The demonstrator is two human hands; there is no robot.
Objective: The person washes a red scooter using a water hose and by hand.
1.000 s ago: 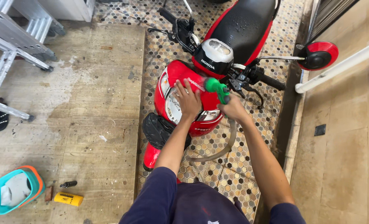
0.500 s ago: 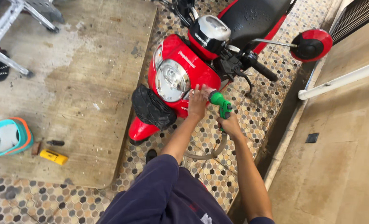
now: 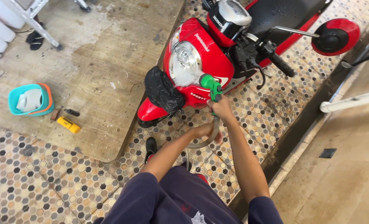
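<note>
- Right hand [image 3: 221, 108] closed around green nozzle [image 3: 211, 85], which points at the red scooter [image 3: 201, 54] front, just below its headlight [image 3: 183, 64].
- Left hand [image 3: 205, 132] gripping grey hose [image 3: 211, 135] below the nozzle.
- Teal tub [image 3: 29, 99] and yellow tool [image 3: 68, 125] lie on concrete, well apart.

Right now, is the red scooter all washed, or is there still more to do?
Looks like the middle. The floor tiles beside the red scooter are dark and wet. The right hand aims a green spray nozzle at the scooter's front while the left hand holds the hose. No foam or cloth shows on it; the seat's state is unclear.
</note>
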